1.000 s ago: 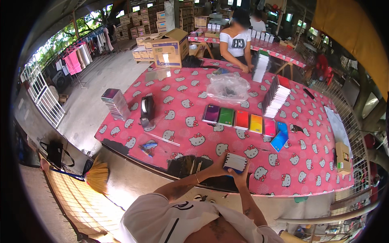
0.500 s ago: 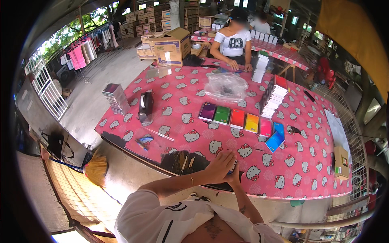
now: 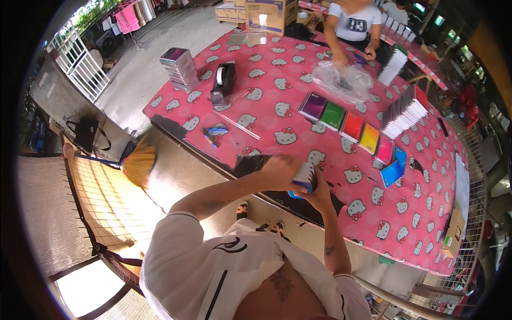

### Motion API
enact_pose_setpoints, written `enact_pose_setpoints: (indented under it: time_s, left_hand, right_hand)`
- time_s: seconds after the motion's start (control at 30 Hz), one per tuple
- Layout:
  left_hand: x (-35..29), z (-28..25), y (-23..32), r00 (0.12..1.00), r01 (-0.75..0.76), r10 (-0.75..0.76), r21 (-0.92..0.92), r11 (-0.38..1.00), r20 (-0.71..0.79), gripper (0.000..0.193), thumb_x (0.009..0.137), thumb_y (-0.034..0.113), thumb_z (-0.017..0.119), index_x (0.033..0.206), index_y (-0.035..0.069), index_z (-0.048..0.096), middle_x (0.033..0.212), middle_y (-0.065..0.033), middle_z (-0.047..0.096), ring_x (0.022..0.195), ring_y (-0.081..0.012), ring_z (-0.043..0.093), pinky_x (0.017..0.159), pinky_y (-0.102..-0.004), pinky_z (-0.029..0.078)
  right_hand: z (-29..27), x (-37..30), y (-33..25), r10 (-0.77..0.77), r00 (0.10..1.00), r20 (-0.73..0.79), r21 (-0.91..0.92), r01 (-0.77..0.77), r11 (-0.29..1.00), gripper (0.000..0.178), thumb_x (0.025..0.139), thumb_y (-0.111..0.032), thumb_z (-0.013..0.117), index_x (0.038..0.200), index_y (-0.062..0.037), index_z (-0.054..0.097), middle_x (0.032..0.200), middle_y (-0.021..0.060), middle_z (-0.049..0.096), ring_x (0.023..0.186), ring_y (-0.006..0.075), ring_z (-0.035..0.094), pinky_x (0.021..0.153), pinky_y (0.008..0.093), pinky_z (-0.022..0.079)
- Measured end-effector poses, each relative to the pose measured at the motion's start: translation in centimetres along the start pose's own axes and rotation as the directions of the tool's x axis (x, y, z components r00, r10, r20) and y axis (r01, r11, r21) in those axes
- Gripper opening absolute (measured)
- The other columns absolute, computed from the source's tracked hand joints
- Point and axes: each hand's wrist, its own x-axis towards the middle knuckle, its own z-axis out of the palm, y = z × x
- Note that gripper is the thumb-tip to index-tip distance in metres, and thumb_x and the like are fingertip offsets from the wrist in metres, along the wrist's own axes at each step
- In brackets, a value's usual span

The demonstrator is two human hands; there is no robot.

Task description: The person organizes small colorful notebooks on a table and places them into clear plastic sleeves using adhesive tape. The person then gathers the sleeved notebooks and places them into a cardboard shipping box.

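Note:
Over the near edge of the table, a small stack of spiral notebooks (image 3: 305, 178) stands between my two hands, with blue showing at its lower side. My left hand (image 3: 280, 172), blurred in part, closes on its left and upper side. The fingers of my right hand (image 3: 321, 193) wrap its right side. Beyond them, notebooks lie in a row: purple (image 3: 313, 106), green (image 3: 333, 116), red (image 3: 352, 126), yellow (image 3: 369, 138), pink (image 3: 385, 151) and blue (image 3: 393, 172), the blue ones overlapping at an angle.
A pink patterned cloth (image 3: 285, 136) covers the table. On it are a black tape dispenser (image 3: 223, 82), blue-handled scissors (image 3: 215, 133), a notebook stack (image 3: 178, 69), a taller leaning stack (image 3: 404, 113) and clear plastic (image 3: 342, 82). Across the table, a co-worker's hand (image 3: 339, 57) reaches to the plastic.
My view has tilted down and swung left. My hands have parted somewhat, so the notebook stack between them shows more. The co-worker's hand has moved onto the plastic.

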Motion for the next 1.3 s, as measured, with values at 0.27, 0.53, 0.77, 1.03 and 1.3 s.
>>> enact_pose_setpoints:
  time_s: [0.27,0.53,0.77,1.03,1.3]
  left_hand:
    - [-12.1,-7.4,-22.2,0.604,0.449,-0.796,-0.838,0.310,0.030,0.060,0.083,0.038,0.081,0.122,-0.001,0.059,0.102,-0.0095,0.069,0.093,-0.0204,0.068,0.085,-0.0347,0.056]
    - [-13.9,-7.3,-28.2,0.586,0.341,-0.765,-0.938,-0.069,0.269,0.067,0.086,0.037,0.077,0.133,-0.001,0.049,0.123,-0.0114,0.061,0.112,-0.0209,0.061,0.098,-0.0359,0.050]
    - [-2.6,-5.3,-23.0,0.597,0.595,-0.674,-0.804,0.010,0.434,0.084,0.074,0.054,0.082,0.124,-0.009,0.055,0.108,-0.0183,0.066,0.095,-0.0231,0.068,0.081,-0.0359,0.056]
    - [4.6,-1.7,-21.9,0.744,0.665,-0.589,-0.436,0.606,0.316,0.082,0.071,0.072,0.071,0.096,-0.005,0.070,0.087,-0.0172,0.071,0.082,-0.0293,0.071,0.073,-0.0396,0.055]
    - [2.5,-1.0,-24.1,0.729,0.685,-0.661,-0.185,0.705,0.178,0.076,0.082,0.071,0.060,0.109,0.000,0.061,0.094,-0.0191,0.068,0.088,-0.0399,0.068,0.076,-0.0489,0.052]
  right_hand:
    - [15.1,15.2,1.7,-0.257,0.966,-0.018,-0.381,0.231,0.895,0.078,0.084,-0.047,0.071,0.144,-0.0053,0.042,0.143,0.0189,0.046,0.134,0.0366,0.043,0.108,0.0520,0.036]
    - [14.8,16.8,1.2,0.068,0.990,0.120,-0.807,0.058,0.588,0.108,0.067,-0.066,0.075,0.151,-0.0102,0.035,0.159,0.0131,0.029,0.147,0.0349,0.025,0.112,0.0659,0.021]
    - [7.9,12.9,2.7,0.231,0.970,0.079,-0.766,-0.089,0.637,0.113,0.063,-0.068,0.076,0.152,-0.0126,0.035,0.161,0.0121,0.025,0.150,0.0313,0.020,0.116,0.0656,0.011]
    - [7.7,12.4,3.4,0.216,0.975,0.057,-0.722,-0.109,0.683,0.116,0.062,-0.070,0.076,0.154,-0.0136,0.032,0.162,0.0122,0.024,0.151,0.0291,0.017,0.118,0.0639,0.006]
    - [7.2,12.4,4.7,0.171,0.982,0.084,-0.680,-0.069,0.730,0.114,0.064,-0.064,0.078,0.154,-0.0118,0.032,0.162,0.0120,0.024,0.151,0.0303,0.016,0.118,0.0612,0.007]
